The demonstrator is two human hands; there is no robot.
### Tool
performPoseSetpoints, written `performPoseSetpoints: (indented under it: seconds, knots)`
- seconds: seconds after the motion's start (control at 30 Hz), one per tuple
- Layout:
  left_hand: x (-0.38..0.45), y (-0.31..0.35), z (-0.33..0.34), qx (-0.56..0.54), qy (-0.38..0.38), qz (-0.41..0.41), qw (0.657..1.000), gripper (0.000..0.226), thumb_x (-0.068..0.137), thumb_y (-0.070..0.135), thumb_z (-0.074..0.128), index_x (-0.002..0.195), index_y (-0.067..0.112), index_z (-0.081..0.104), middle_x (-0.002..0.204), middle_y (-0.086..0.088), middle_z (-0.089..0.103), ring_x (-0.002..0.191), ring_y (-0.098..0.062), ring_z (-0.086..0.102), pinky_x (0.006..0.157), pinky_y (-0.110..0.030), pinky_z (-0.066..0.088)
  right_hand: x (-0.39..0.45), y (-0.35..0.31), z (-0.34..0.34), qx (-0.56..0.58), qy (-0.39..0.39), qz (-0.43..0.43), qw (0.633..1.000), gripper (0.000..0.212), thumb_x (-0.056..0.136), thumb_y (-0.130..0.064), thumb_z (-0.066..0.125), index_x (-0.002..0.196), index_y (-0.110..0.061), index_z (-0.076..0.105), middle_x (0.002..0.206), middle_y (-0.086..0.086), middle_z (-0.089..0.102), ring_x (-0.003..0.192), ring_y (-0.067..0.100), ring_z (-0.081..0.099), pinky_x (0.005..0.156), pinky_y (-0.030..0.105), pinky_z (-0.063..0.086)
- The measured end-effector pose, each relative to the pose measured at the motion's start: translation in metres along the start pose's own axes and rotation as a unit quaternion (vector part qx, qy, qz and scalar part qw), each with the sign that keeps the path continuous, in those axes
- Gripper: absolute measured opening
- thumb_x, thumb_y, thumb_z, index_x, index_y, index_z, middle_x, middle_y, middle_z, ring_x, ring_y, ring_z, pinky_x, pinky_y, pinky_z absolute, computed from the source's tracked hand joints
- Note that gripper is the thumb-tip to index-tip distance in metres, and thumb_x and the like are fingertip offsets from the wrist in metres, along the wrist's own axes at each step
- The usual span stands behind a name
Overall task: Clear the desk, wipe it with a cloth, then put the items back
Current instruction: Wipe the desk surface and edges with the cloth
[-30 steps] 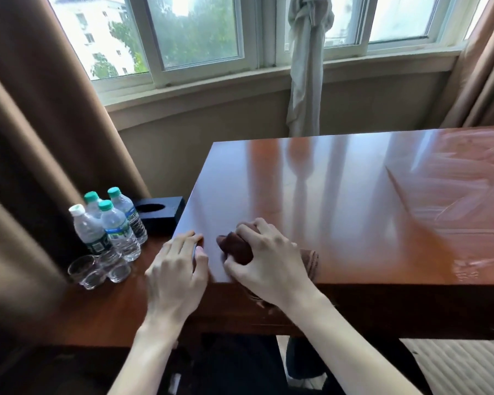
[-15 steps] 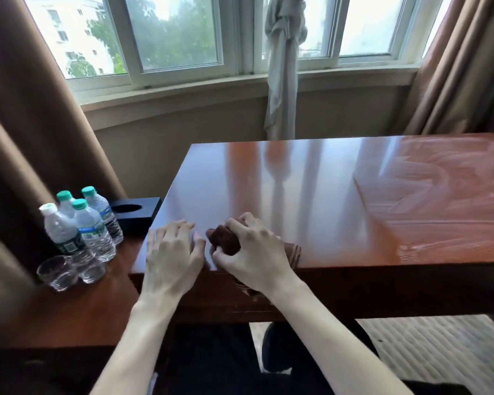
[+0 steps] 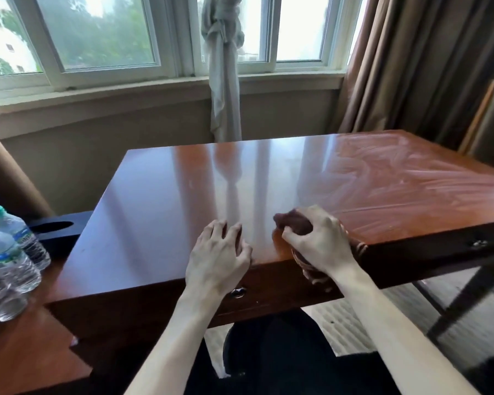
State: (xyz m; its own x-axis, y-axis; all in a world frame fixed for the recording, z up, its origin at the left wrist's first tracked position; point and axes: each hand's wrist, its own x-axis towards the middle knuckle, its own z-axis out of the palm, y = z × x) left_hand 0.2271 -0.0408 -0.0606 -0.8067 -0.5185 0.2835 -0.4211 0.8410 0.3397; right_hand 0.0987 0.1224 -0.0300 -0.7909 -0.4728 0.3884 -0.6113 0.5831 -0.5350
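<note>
The right hand (image 3: 318,246) holds a dark brown cloth (image 3: 293,222) at the near edge of the bench (image 3: 166,212). Its fingers are curled round the cloth and grip it. Part of the cloth sticks out past the fingers on top of the bench. Another part hangs down over the front edge, under the wrist.

The left hand (image 3: 217,258) is just beside the right hand, on the same near edge. Its fingers (image 3: 221,228) are bent, with the tips on the shiny wood. They hold nothing.

The bench top is red-brown and shiny. The right part of it has pale smeary streaks (image 3: 397,178). The left part shows the light from the window (image 3: 97,32).

On a lower table (image 3: 26,352) to the left stand some water bottles (image 3: 9,252) with green caps. They are close together. A dark box (image 3: 57,229) with an oval hole in its top sits just behind them, against the side of the bench.

Brown curtains (image 3: 417,67) hang on the right. A pale cloth strip (image 3: 223,81), tied in a knot, hangs in the middle of the window.
</note>
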Motion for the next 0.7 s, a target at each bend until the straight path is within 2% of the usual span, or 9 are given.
performPoseSetpoints:
  seconds: [0.07, 0.13, 0.23, 0.37, 0.5, 0.6, 0.63, 0.7]
  knots:
    - [0.001, -0.001, -0.001, 0.0, -0.009, 0.0, 1.0, 0.054, 0.1, 0.046, 0.035, 0.151, 0.029, 0.042, 0.158, -0.001, 0.035, 0.148, -0.017, 0.023, 0.118, -0.038, 0.026, 0.047, 0.001, 0.001, -0.031, -0.023, 0.043, 0.998, 0.039, 0.076, -0.056, 0.066, 0.107, -0.034, 0.07, 0.109, 0.002, 0.069, 0.106, 0.033, 0.065, 0.089, 0.041, 0.053]
    - [-0.002, 0.0, -0.002, 0.002, -0.016, -0.003, 1.0, 0.054, 0.101, 0.045, 0.034, 0.152, 0.029, 0.04, 0.159, -0.001, 0.033, 0.148, -0.017, 0.022, 0.118, -0.039, 0.027, 0.07, 0.001, 0.006, -0.051, -0.008, 0.079, 0.995, 0.038, 0.079, -0.051, 0.067, 0.109, -0.027, 0.07, 0.111, 0.009, 0.066, 0.108, 0.037, 0.063, 0.086, 0.041, 0.049]
    - [0.0, 0.0, -0.003, -0.005, -0.013, -0.002, 1.0, 0.053, 0.101, 0.045, 0.033, 0.151, 0.03, 0.041, 0.16, 0.0, 0.033, 0.149, -0.015, 0.022, 0.117, -0.039, 0.028, 0.043, -0.028, 0.018, -0.073, -0.005, 0.02, 0.997, 0.036, 0.081, -0.049, 0.067, 0.109, -0.027, 0.069, 0.112, 0.005, 0.062, 0.108, 0.034, 0.062, 0.086, 0.04, 0.049]
    - [0.0, -0.003, 0.002, -0.001, -0.012, 0.007, 1.0, 0.051, 0.102, 0.042, 0.032, 0.149, 0.027, 0.043, 0.159, -0.002, 0.034, 0.149, -0.018, 0.023, 0.118, -0.039, 0.028, -0.023, -0.051, 0.024, 0.005, -0.047, -0.076, 0.996, 0.033, 0.081, -0.052, 0.065, 0.109, -0.034, 0.068, 0.11, -0.008, 0.062, 0.1, 0.022, 0.065, 0.081, 0.035, 0.051]
    - [0.004, -0.006, 0.0, -0.042, -0.015, 0.001, 0.999, 0.049, 0.102, 0.038, 0.035, 0.149, 0.031, 0.045, 0.16, 0.001, 0.034, 0.149, -0.016, 0.022, 0.117, -0.04, 0.027, 0.039, -0.043, 0.035, -0.033, -0.024, -0.016, 0.999, 0.034, 0.083, -0.05, 0.066, 0.111, -0.03, 0.071, 0.107, 0.004, 0.065, 0.105, 0.033, 0.064, 0.084, 0.039, 0.048]
    - [0.005, -0.019, -0.018, -0.132, -0.036, 0.057, 0.989, 0.044, 0.102, 0.039, 0.042, 0.144, 0.029, 0.052, 0.152, 0.009, 0.042, 0.141, -0.012, 0.037, 0.112, -0.033, 0.033, 0.055, -0.044, 0.042, -0.063, 0.014, 0.031, 0.997, 0.036, 0.086, -0.045, 0.063, 0.114, -0.022, 0.068, 0.114, 0.01, 0.062, 0.11, 0.037, 0.061, 0.086, 0.042, 0.049]
    - [0.0, -0.028, -0.026, -0.137, -0.038, 0.087, 0.986, 0.045, 0.1, 0.044, 0.045, 0.142, 0.032, 0.052, 0.15, 0.015, 0.043, 0.137, -0.007, 0.04, 0.109, -0.032, 0.037, 0.043, -0.052, 0.047, -0.069, 0.016, 0.011, 0.997, 0.035, 0.087, -0.044, 0.063, 0.113, -0.021, 0.067, 0.115, 0.009, 0.061, 0.111, 0.036, 0.059, 0.086, 0.042, 0.049]
    - [-0.014, -0.05, -0.039, -0.093, -0.055, 0.138, 0.985, 0.054, 0.094, 0.062, 0.047, 0.143, 0.039, 0.046, 0.149, 0.025, 0.038, 0.139, 0.002, 0.034, 0.109, -0.032, 0.039, 0.006, -0.067, 0.054, -0.052, 0.003, -0.057, 0.997, 0.031, 0.084, -0.045, 0.064, 0.107, -0.024, 0.065, 0.111, 0.004, 0.059, 0.107, 0.03, 0.059, 0.08, 0.039, 0.049]
